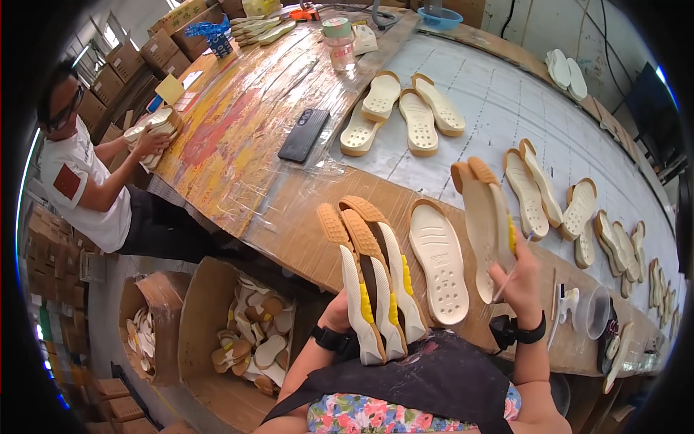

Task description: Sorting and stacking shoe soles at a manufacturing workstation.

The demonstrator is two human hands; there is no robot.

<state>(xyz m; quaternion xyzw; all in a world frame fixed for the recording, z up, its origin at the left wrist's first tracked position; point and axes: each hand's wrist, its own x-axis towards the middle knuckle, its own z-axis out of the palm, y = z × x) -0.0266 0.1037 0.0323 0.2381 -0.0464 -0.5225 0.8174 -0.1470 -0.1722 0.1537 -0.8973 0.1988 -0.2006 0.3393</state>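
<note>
My left hand [335,317] is closed on a stack of three shoe soles [376,289], held upright in front of my apron. They are white with tan treads and yellow side patches. My right hand [522,281] grips more soles [483,224] of the same kind, tilted upright over the table edge; two tan ends show. A thin pale stick [510,273] is also between my right fingers; its kind is unclear. Between the hands, one cream sole [439,260] lies on the cardboard edge, its inner side up with small holes.
Many soles [526,192] lie along the white table cover [470,72]. A phone [304,135] and lidded jar [340,47] stand left. A clear cup [593,312] is right. Cardboard boxes [217,376] of soles sit below. A co-worker [94,181] handles soles at far left.
</note>
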